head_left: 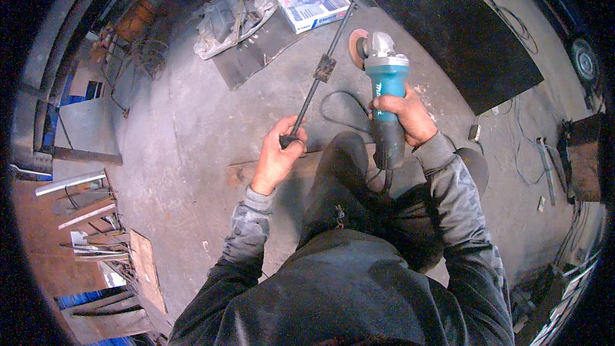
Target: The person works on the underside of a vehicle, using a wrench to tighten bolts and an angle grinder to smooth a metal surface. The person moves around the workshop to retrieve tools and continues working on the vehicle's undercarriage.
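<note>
My left hand is closed around the lower end of a thin dark metal rod, which slants up and away to the right. Partway along the rod sits a small rusty metal block. In my right hand is a teal and black angle grinder, gripped round its body with the head pointing away from me. Its reddish-brown disc faces the rod, a small gap apart from it. Whether the disc is spinning cannot be told.
Beyond the rod lie a white and blue box, a dark sheet and a crumpled plastic wrapping. A large black plate stretches across the far right. The grinder's cord loops over the floor. Metal offcuts are stacked at left.
</note>
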Available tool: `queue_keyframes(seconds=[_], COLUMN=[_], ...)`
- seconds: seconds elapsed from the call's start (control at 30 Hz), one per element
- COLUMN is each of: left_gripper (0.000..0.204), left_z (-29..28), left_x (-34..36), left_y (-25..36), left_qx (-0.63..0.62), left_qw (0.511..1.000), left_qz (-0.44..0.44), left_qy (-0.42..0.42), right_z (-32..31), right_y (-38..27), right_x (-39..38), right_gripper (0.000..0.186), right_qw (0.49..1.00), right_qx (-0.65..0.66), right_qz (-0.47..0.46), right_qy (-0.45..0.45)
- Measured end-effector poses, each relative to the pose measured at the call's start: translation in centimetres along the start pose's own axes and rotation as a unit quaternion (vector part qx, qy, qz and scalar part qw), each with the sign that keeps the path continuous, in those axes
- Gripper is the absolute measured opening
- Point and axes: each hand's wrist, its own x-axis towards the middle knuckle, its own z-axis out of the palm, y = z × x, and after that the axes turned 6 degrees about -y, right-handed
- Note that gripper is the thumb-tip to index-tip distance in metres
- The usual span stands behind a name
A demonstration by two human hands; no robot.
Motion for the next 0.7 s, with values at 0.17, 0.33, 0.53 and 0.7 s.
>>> queue_keyframes(seconds=[0.17,0.33,0.53,0.7], left_gripper=[0.044,0.044,0.047,0.051], left_z=[-0.3,0.1,0.6,1.5], left_x=[-0.4,-2.1,-3.1,-3.3], left_y=[-1.6,-0.5,-0.3,-0.9], left_qx=[0.053,0.075,0.102,0.091], left_qw=[0.997,0.997,0.995,0.995], left_qz=[0.015,0.012,-0.003,0.015], left_qy=[0.053,0.032,0.019,0.039], right_z=[-0.2,-0.4,-0.2,-0.6], right_y=[-0.8,-0.7,-1.6,-1.1], right_x=[-0.3,0.1,0.0,0.2], right_gripper=[0.044,0.044,0.045,0.046], right_qw=[1.0,0.999,0.998,0.999], right_qx=[0.017,0.04,0.055,0.041], right_qz=[-0.011,-0.02,-0.021,-0.016], right_qy=[0.0,-0.004,-0.009,-0.005])
